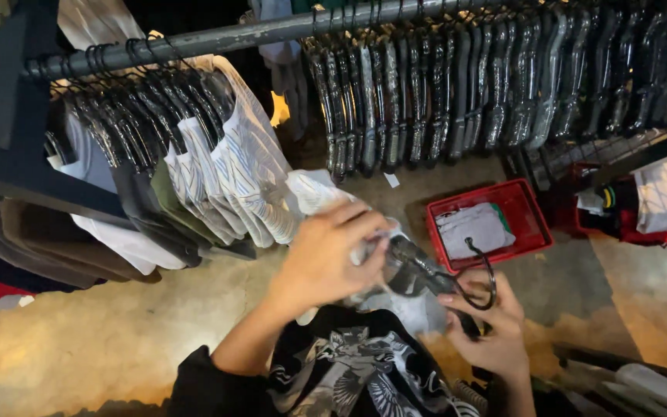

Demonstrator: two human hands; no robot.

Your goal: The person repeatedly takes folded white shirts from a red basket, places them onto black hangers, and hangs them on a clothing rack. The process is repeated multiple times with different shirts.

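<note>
Gripping black hanger (434, 279) in our right hand (492, 332), left hand (326, 255) clutching white garment (326, 193); hanger runs upper-left to lower-right, hook rightward.

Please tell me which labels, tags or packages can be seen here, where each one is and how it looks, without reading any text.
Paper tag: small white rectangle, on the floor under the empty black hangers.
Folded package: grey-white with a green edge, flat, inside the red crate on the floor.
Nothing else like a label, sign or screen is clear; the left hand grips white cloth and the right hand holds a black hanger.
</note>
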